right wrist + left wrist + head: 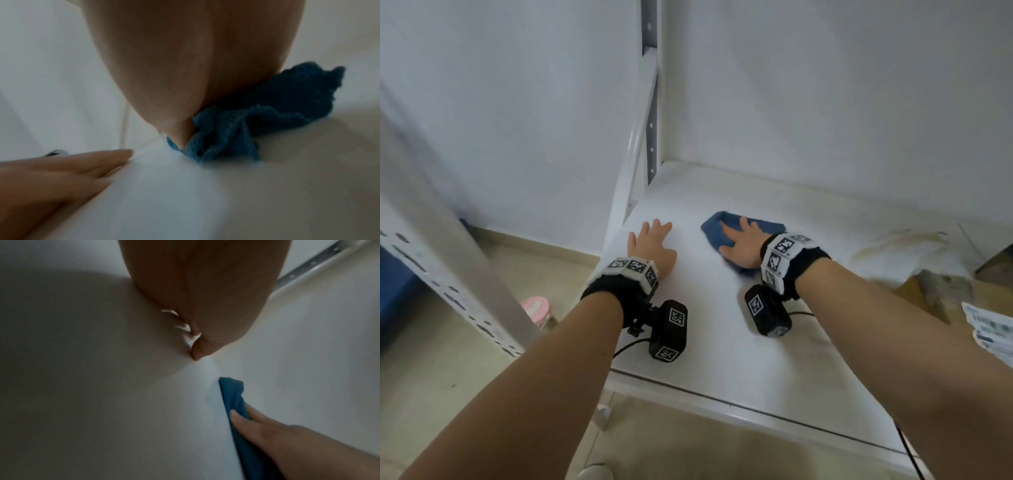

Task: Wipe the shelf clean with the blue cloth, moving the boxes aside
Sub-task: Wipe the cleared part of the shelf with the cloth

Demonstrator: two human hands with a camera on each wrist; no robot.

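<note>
The blue cloth lies crumpled on the white shelf board, left of its middle. My right hand presses flat on the cloth with straight fingers. In the right wrist view the cloth bunches out from under the right palm. My left hand lies flat on the bare board near the shelf's left edge, fingers spread, a short way left of the cloth. The left wrist view shows the cloth under the right hand's fingers. A cardboard box sits at the shelf's right end.
A crumpled white sheet lies over the box, and a labelled parcel shows at the right edge. The shelf's perforated upright stands at the back left corner. On the floor to the left are a pink-lidded jar and another rack's upright.
</note>
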